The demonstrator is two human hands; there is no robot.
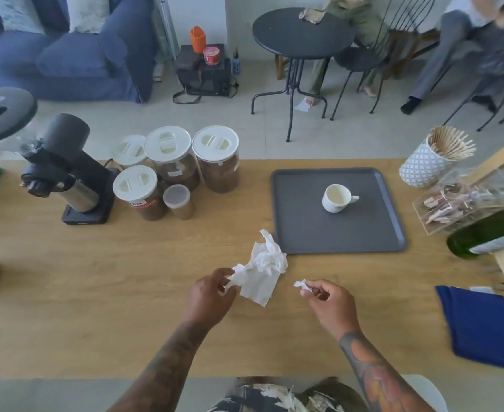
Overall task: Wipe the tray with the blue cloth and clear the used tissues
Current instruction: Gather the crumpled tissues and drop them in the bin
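A dark grey tray (304,227) lies on the wooden table, right of centre, with a white cup (337,198) standing on it. In front of the tray's near left corner, my left hand (209,295) pinches a bunch of crumpled white tissues (262,269) held just above the table. My right hand (329,301) grips a small scrap of tissue (301,283) between thumb and fingers. The blue cloth (483,325) lies folded at the table's right near edge, away from both hands.
Several lidded jars (185,162) and a black coffee grinder (66,173) stand at the back left. At the right are a cup of wooden stirrers (432,159), a clear sachet box (465,200) and a green bottle (488,233). People sit at a round table beyond.
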